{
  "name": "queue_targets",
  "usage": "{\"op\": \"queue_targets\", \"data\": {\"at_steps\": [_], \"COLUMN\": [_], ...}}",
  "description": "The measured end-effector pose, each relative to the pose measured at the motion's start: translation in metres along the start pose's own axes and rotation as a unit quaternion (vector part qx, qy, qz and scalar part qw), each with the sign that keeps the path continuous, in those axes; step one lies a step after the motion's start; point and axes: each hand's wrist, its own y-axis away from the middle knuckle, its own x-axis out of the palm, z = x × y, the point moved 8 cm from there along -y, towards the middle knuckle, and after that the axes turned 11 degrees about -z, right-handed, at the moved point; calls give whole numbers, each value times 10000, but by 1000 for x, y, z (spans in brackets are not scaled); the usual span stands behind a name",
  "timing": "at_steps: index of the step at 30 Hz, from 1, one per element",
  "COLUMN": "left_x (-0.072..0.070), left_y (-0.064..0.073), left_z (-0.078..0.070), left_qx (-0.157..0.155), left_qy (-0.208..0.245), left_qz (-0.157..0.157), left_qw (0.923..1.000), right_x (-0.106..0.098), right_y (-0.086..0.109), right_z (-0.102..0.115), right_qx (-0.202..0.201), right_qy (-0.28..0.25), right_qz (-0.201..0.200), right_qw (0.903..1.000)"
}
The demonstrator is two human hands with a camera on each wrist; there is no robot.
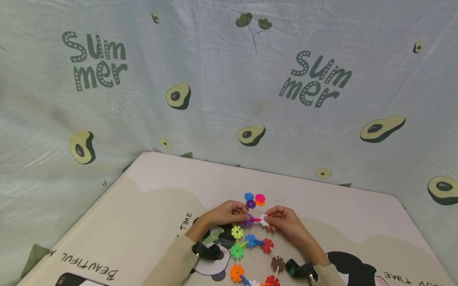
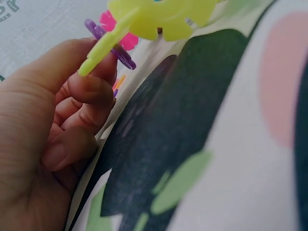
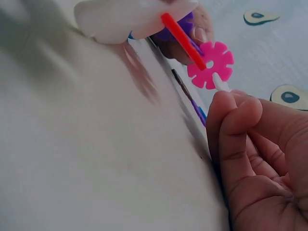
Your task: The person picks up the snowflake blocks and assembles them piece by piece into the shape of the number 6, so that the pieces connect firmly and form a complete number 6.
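Both hands meet over a chain of slotted plastic snowflake discs. My left hand [image 1: 229, 212] pinches a purple snowflake disc [image 1: 248, 220] between thumb and fingers. A white snowflake disc [image 1: 264, 220] is pinched in my right hand [image 1: 284, 223]. Between these two sits a pink snowflake disc [image 3: 211, 65], its slots joined to the purple one and the white one. Just below the left fingertips, a yellow disc [image 1: 237, 232] links down to a green disc [image 1: 237, 251]. The white disc is mostly hidden by fingers in the right wrist view.
Below the hands runs a ring of joined discs, with blue [image 1: 251, 240], red [image 1: 267, 246], brown [image 1: 277, 263] and orange [image 1: 237, 273] ones. Several loose discs, including a blue one [image 1: 249, 196], lie beyond the hands. A printed cloth [image 1: 214, 59] hangs behind the table [image 1: 157, 171].
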Motion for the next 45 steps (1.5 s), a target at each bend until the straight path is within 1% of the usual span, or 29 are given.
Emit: {"op": "queue_targets", "data": {"at_steps": [3,6,9,11,15,19,24,27,30,33,35,39,45], "left_x": [0,0,-1,-1,1,3,2,-1,-5,-8,-8,-8,-6], "left_y": [0,1,1,2,1,1,2,4,4,3,3,5,5], "left_z": [-1,0,2,3,2,0,-2,-2,-2,-2,-3,-4,-6], "left_qx": [30,-77,-215,-226,-167,-50,31,43,34,50,55,48,142], "left_qy": [28,51,28,-15,-52,-14,-27,-45,-121,-248,-328,-366,-435], "left_qz": [-19,-86,-207,-280,-310,-222,-231,-324,-498,-668,-702,-646,-504], "left_qw": [10000,9999,9996,9994,9994,9997,9997,9995,9987,9974,9970,9972,9977], "right_x": [1,2,5,7,8,7,8,9,10,11,12,16,23], "right_y": [0,0,1,0,1,3,2,1,1,0,-1,-1,-3], "right_z": [1,3,5,6,6,4,3,4,5,6,7,8,9], "right_qx": [-9,-41,-167,-264,-315,-219,-125,-96,-89,-164,-228,-270,-199], "right_qy": [-10,-55,-104,-131,-147,-171,-200,-222,-261,-262,-241,-225,-289], "right_qz": [0,-4,34,81,97,75,92,111,170,240,291,396,497], "right_qw": [10000,10000,9998,9995,9993,9996,9997,9996,9995,9992,9990,9986,9981]}}
